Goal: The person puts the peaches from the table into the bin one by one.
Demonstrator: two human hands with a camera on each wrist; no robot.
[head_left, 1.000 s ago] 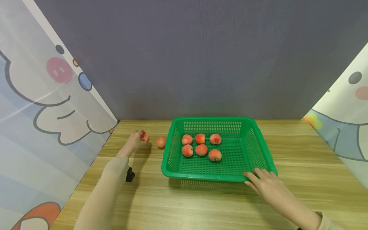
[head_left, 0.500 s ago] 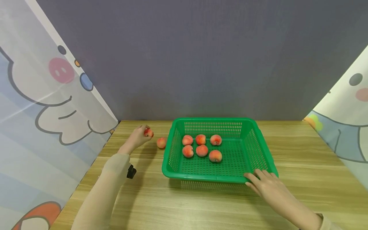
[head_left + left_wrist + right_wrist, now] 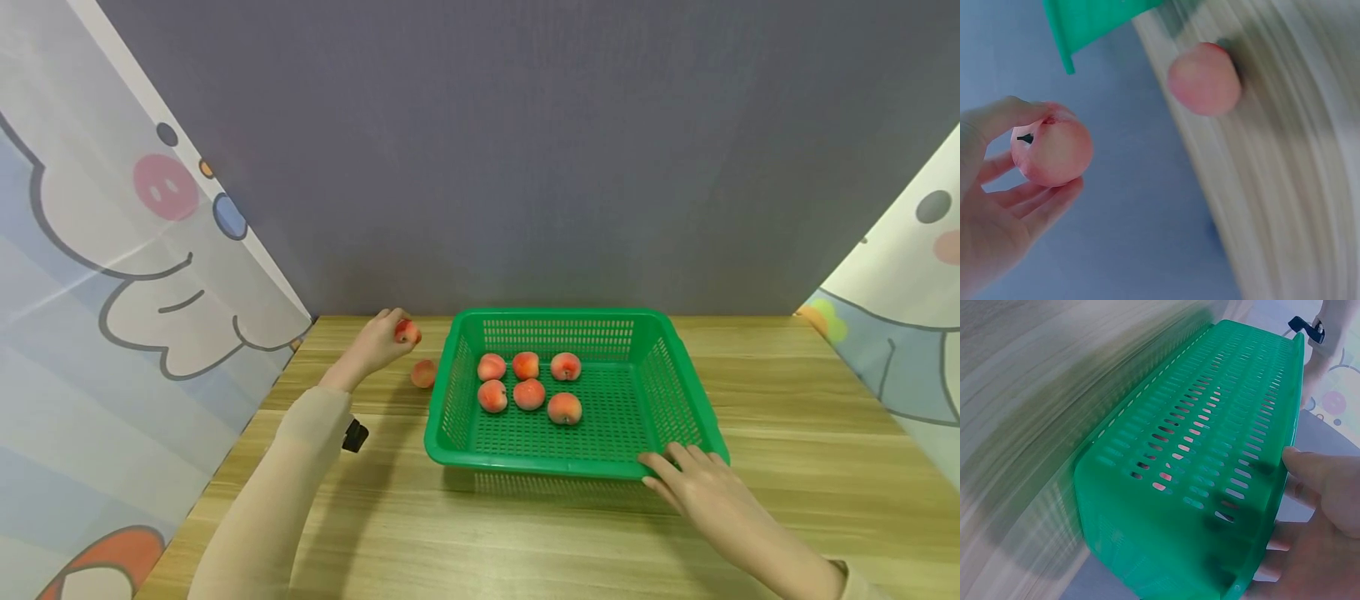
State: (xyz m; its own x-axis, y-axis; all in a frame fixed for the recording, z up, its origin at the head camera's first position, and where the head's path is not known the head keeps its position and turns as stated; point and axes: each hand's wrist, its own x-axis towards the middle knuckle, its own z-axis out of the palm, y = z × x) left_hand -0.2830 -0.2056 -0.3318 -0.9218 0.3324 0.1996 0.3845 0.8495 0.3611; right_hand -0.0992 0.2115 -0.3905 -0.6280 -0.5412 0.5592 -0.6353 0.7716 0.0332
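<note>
My left hand (image 3: 372,343) pinches a red-orange peach (image 3: 407,332) between thumb and fingers, raised over the table left of the green basket (image 3: 540,465). In the left wrist view, this held peach (image 3: 1060,153) shows its dark stem, with the thumb on top and fingers beneath. A second peach (image 3: 1205,80) lies on the wood, close to the basket's left side. Several peaches (image 3: 529,395) sit inside the basket, mostly in its left half. At the basket's front right corner, my right hand (image 3: 701,490) grips the rim, thumb outside and fingers over the edge.
The wooden table (image 3: 540,542) extends in front of the basket and to both sides. A grey wall (image 3: 540,167) rises behind it. Printed cartoon panels (image 3: 150,275) flank the left and right. A small black device (image 3: 355,435) is at my left wrist.
My left hand has lifted the peach from the table's left and carried it right and slightly farther back, nearer the basket. The right hand has stayed on the rim.
</note>
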